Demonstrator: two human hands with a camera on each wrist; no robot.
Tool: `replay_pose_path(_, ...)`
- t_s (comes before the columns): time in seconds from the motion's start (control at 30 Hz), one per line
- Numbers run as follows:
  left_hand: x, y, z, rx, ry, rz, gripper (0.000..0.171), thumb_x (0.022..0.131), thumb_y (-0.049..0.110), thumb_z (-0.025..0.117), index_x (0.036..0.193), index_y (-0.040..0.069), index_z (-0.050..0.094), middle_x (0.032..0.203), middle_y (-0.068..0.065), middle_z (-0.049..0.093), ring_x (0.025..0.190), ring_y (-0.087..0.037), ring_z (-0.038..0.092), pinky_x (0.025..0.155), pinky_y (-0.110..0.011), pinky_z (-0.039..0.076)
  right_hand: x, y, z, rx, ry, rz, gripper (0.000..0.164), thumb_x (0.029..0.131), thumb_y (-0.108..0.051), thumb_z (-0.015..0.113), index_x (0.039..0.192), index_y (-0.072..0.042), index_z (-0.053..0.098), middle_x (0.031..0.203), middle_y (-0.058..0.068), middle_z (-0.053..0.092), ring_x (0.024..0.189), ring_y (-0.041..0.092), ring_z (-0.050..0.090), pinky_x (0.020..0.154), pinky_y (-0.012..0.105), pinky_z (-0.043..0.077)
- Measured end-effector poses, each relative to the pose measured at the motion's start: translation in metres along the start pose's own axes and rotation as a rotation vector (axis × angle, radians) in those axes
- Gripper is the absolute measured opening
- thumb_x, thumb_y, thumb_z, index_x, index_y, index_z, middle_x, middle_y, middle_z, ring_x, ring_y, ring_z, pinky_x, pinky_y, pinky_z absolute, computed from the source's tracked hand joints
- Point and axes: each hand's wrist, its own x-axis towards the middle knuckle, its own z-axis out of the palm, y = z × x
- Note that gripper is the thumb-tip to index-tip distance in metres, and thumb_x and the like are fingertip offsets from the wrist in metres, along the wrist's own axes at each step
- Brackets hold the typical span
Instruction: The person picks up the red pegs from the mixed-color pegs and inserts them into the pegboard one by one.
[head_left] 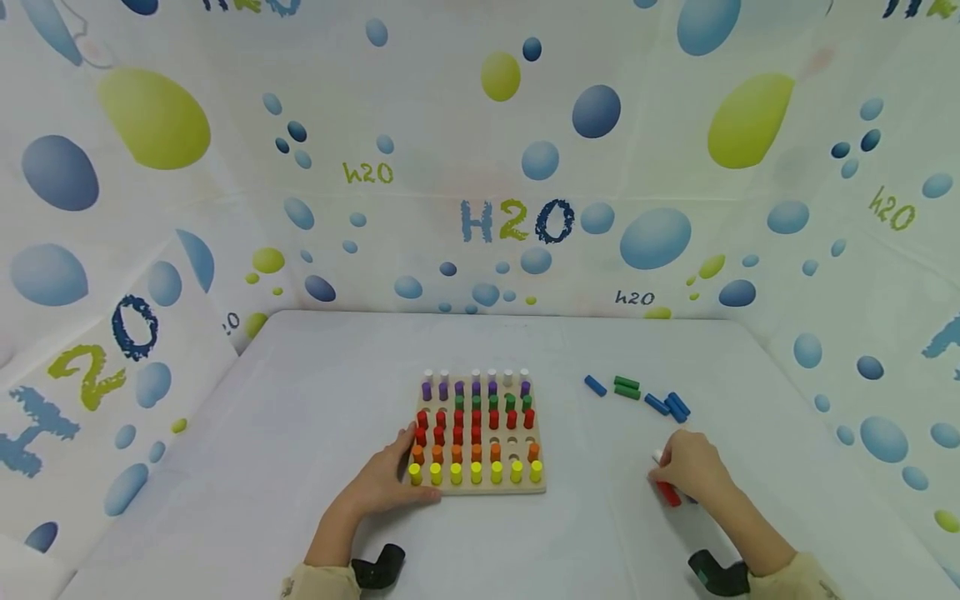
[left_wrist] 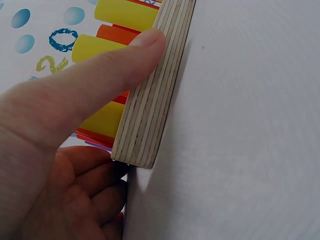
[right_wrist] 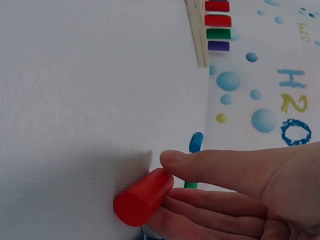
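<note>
A wooden pegboard [head_left: 480, 492] holds rows of coloured pegs, white at the back, then purple, green, red, orange and yellow in front. Several holes are bare in the middle rows. My left hand [head_left: 386, 477] grips its front left corner, thumb along the front edge [left_wrist: 145, 115], fingers at the left side. Right of the board, my right hand [head_left: 693, 467] pinches one end of a red peg [right_wrist: 142, 199] between thumb and fingers, low over the cloth. Beside those fingers lies a white peg [head_left: 657, 456], partly hidden. A dark peg [head_left: 692, 500] shows under the hand.
Beyond my right hand lie two green pegs [head_left: 627, 392] and several blue pegs [head_left: 656, 404], with a blue peg [head_left: 596, 385] farther left. White cloth [head_left: 300, 375] covers the table; printed sheeting [head_left: 450, 150] stands behind and at both sides.
</note>
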Motion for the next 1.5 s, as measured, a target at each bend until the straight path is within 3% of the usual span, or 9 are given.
replay_pose_path(0.2,0.0,0.0,0.0,-0.001,0.0,0.003,0.112,0.061,0.045,0.082,0.145,0.003,0.02,0.144,-0.021,0.029,0.133,-0.039,0.021,0.104,-0.056,0.021,0.001,0.0,0.0,-0.009,-0.022,0.001,0.019,0.069,-0.011,0.078,0.068,0.0,0.062,0.061,0.003,0.054,0.055,0.015,0.048,0.047,0.026,0.046)
replay_pose_path(0.4,0.0,-0.001,0.0,0.004,-0.002,0.009,0.113,0.061,0.044,0.082,0.145,0.003,0.019,0.145,-0.021,0.028,0.133,-0.04,0.022,0.104,-0.057,0.021,0.006,-0.001,-0.003,0.069,0.0,-0.01,0.016,0.072,-0.012,0.077,0.076,-0.001,0.067,0.067,0.001,0.059,0.062,0.014,0.052,0.053,0.027,0.049)
replay_pose_path(0.5,0.0,-0.002,0.0,0.006,-0.002,0.013,0.113,0.061,0.044,0.082,0.145,0.004,0.019,0.144,-0.021,0.028,0.133,-0.04,0.022,0.104,-0.057,0.021,0.008,-0.002,-0.004,0.131,0.049,-0.049,0.017,0.074,-0.013,0.076,0.081,0.0,0.069,0.07,0.002,0.063,0.064,0.015,0.056,0.055,0.027,0.051)
replay_pose_path(0.77,0.0,-0.003,0.001,0.007,0.002,0.004,0.113,0.06,0.045,0.082,0.145,0.004,0.02,0.144,-0.021,0.029,0.133,-0.04,0.022,0.104,-0.057,0.021,0.016,-0.011,0.01,0.356,0.279,-0.161,0.02,0.077,-0.012,0.074,0.092,0.001,0.07,0.081,0.01,0.07,0.072,0.02,0.067,0.059,0.02,0.052)
replay_pose_path(1.07,0.0,-0.002,0.001,0.001,0.004,-0.001,0.112,0.06,0.045,0.082,0.145,0.004,0.02,0.145,-0.02,0.028,0.133,-0.039,0.021,0.104,-0.057,0.021,0.027,-0.024,0.028,0.551,0.342,-0.207,0.024,0.079,-0.016,0.072,0.097,0.0,0.069,0.09,0.012,0.069,0.079,0.022,0.068,0.066,0.02,0.053)
replay_pose_path(1.37,0.001,-0.001,0.001,-0.003,0.004,-0.006,0.112,0.06,0.044,0.082,0.145,0.005,0.021,0.145,-0.019,0.028,0.133,-0.039,0.022,0.104,-0.057,0.02,0.038,-0.05,0.036,0.615,0.274,-0.134,0.026,0.079,-0.015,0.072,0.102,-0.002,0.068,0.096,0.012,0.068,0.086,0.024,0.066,0.073,0.027,0.054)
replay_pose_path(1.5,0.001,-0.002,0.001,0.0,0.005,-0.004,0.112,0.06,0.044,0.082,0.145,0.005,0.021,0.145,-0.019,0.029,0.133,-0.039,0.022,0.104,-0.057,0.021,0.043,-0.067,0.041,0.64,0.236,-0.162,0.027,0.079,-0.012,0.072,0.103,0.0,0.067,0.096,0.011,0.068,0.086,0.024,0.066,0.074,0.027,0.054)
